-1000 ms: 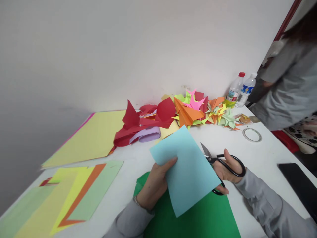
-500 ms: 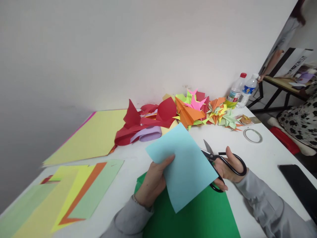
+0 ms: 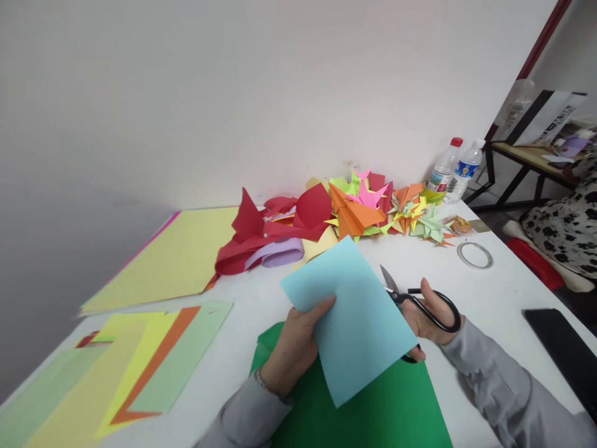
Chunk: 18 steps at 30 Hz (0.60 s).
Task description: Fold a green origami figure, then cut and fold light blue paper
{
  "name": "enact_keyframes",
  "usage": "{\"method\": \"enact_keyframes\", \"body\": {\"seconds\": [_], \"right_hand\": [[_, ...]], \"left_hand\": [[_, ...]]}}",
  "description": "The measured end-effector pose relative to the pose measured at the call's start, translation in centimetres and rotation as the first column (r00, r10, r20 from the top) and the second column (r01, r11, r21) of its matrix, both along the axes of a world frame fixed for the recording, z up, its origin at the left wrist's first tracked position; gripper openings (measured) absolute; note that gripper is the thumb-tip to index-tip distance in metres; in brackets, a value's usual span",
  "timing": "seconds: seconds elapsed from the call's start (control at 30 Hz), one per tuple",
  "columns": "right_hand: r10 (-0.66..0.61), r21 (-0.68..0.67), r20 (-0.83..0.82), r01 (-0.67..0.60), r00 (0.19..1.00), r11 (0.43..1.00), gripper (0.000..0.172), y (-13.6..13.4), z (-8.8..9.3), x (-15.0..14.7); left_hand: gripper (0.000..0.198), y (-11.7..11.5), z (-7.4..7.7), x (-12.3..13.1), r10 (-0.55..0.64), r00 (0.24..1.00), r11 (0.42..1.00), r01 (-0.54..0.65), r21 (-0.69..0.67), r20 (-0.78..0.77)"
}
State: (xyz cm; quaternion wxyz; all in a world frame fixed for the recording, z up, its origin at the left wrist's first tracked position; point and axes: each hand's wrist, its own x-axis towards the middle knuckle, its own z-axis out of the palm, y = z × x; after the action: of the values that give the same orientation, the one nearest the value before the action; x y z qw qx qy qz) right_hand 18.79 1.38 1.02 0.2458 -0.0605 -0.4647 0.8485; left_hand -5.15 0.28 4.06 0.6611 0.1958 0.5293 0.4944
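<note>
A light blue sheet of paper (image 3: 359, 330) is pinched in my left hand (image 3: 296, 342), thumb on its near face and the other fingers behind it. My right hand (image 3: 431, 320) grips black-handled scissors (image 3: 436, 308), whose blades are spread apart. One blade points up beside the sheet's right edge; the other is partly hidden behind the paper. Under both hands a large green sheet (image 3: 396, 410) lies on the white table (image 3: 224, 367).
Coloured paper sheets (image 3: 163, 367) lie at left, with a big pale yellow sheet (image 3: 172, 255) behind. Red paper shapes (image 3: 280, 218) and folded paper pieces (image 3: 359, 205) line the wall. Two bottles (image 3: 452, 174), a tape roll (image 3: 474, 255) and a black flat object (image 3: 559, 348) are at right.
My left hand and the blue sheet have shifted slightly right and down. The scissors have moved a little left, with more of them behind the sheet. A person in the background has gone from view.
</note>
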Motion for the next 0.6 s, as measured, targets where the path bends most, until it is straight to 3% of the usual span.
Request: {"method": "enact_keyframes", "body": {"seconds": [0.27, 0.6], "right_hand": [[-0.096, -0.027, 0.099, 0.099, 0.99, 0.995, 0.102, -0.18, -0.02, -0.1], [-0.048, -0.012, 0.121, 0.05, 0.992, 0.999, 0.102, -0.13, 0.22, 0.25]], "left_hand": [[0.032, 0.18, 0.13, -0.07, 0.018, 1.0, 1.0, -0.018, -0.012, 0.006], [0.029, 0.25, -0.18, -0.39, -0.002, 1.0, 1.0, 0.002, -0.009, -0.008]]}}
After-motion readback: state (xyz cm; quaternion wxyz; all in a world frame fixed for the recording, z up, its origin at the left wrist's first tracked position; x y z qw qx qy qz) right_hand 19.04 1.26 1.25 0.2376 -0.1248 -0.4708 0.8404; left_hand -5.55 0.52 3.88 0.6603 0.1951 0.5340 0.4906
